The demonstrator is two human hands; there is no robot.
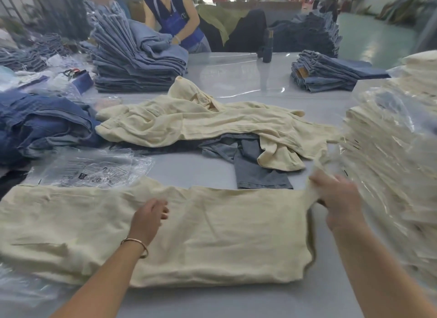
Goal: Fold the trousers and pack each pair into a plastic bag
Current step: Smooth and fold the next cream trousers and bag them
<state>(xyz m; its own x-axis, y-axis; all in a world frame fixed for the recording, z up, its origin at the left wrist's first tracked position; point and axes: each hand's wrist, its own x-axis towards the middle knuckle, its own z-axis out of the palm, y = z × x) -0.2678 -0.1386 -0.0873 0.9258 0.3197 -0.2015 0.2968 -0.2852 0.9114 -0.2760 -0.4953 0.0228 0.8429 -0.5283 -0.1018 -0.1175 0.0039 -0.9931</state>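
Cream trousers (224, 235) flat on table (201, 168), long axis L–R, directly below hands. R hand (340, 199) pinches far R corner, lifted. L hand (149, 213) rests mid-cloth, fingers loosely curled, gripping nothing. Plastic bags (89, 171) far-left, nearer L hand. Judged: next fold R→L.

The room is brightly and evenly lit, with daylight pouring in from the far windows, where the view washes out to near white. That light glares off the clear sheet on the tabletop (241, 81) toward its far edge. Shadows under the cloth are soft and shallow. The right hand (338, 197) is smeared with motion blur, and the bagged stack (387, 156) at the right edge streaks badly. The wide lens bends and stretches everything near the corners.
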